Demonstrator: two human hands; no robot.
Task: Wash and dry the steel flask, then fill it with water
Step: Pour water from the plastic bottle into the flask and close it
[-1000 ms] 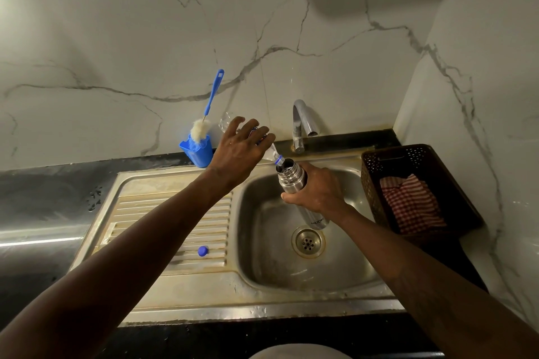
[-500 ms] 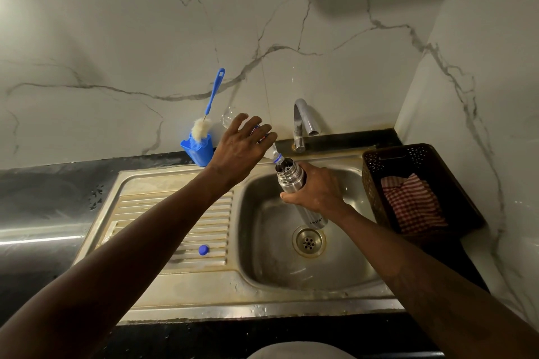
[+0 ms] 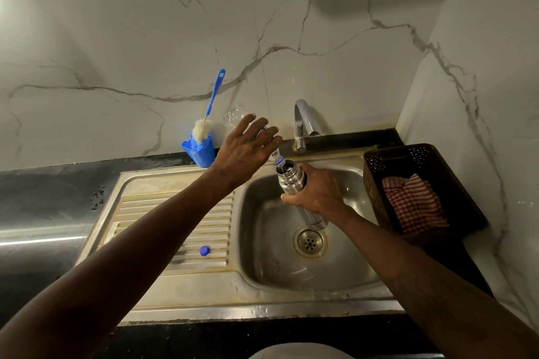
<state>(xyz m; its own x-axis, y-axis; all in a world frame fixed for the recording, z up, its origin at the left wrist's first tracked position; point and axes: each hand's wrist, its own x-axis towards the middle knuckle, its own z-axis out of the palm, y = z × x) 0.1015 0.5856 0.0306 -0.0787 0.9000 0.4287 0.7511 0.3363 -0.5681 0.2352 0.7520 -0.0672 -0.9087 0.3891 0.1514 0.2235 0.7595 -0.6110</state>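
Where we hold the steel flask (image 3: 290, 181): over the sink basin (image 3: 262, 271), above and just behind the drain (image 3: 309, 242); it leans, open mouth up and to the left, base low toward the drain.
Right hand (image 3: 319, 194): wrapped round the flask's middle, thumb on the near side. The ribbed neck shows above our grip, the lettered lower body below it.
Left hand (image 3: 245, 151): laid over the plastic bottle (image 3: 274, 153) from above, fingers spread and curved round its body. We're holding it; the underside of the grip is hidden.
Bottle: clear, tipped neck-down toward the right. Its blue-ringed neck meets the flask mouth, and its base pokes out past our fingertips toward the wall (image 3: 262, 38).
Flow: we can't tell whether water is running into the flask.
Cap (image 3: 204, 250): blue, lying on the ribbed drainboard (image 3: 175, 213), well apart from both hands.
Tap (image 3: 303, 122): at the back rim, just behind the flask, spout facing right.
Brush (image 3: 215, 90): blue handle up, pale bristle head down in the blue holder (image 3: 201, 153), against the wall, just left of our left hand.
Basket (image 3: 408, 150): brown, perforated, on the black counter (image 3: 43, 198) right of the sink.
Cloth (image 3: 414, 204): red-and-white check, crumpled inside the basket.
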